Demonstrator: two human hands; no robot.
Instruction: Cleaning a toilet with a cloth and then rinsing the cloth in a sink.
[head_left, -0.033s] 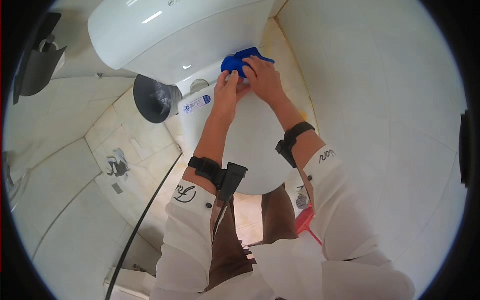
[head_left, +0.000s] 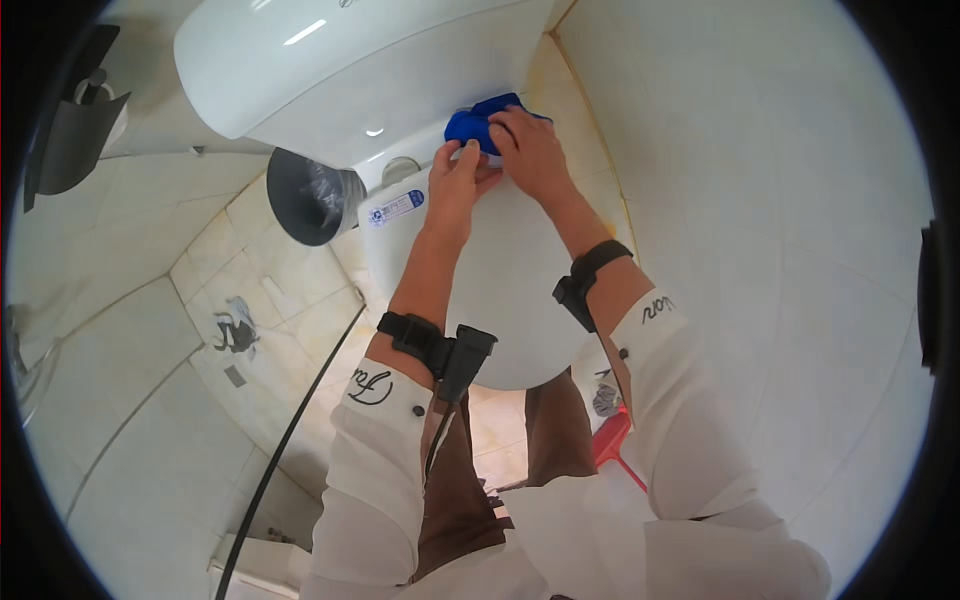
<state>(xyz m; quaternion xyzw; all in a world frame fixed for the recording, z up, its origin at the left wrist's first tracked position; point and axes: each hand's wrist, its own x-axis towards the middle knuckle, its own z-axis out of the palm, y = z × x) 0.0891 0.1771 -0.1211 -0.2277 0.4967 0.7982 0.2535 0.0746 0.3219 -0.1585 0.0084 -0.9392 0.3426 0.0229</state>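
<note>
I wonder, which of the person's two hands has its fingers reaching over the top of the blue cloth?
The right hand: its fingers lie across the blue cloth, whereas the left hand has its fingertips at the near edge.

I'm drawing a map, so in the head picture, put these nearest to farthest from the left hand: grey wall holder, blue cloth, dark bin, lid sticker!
1. Blue cloth: just ahead of the left hand.
2. Lid sticker: close on its left.
3. Dark bin: farther left.
4. Grey wall holder: far left.
</note>
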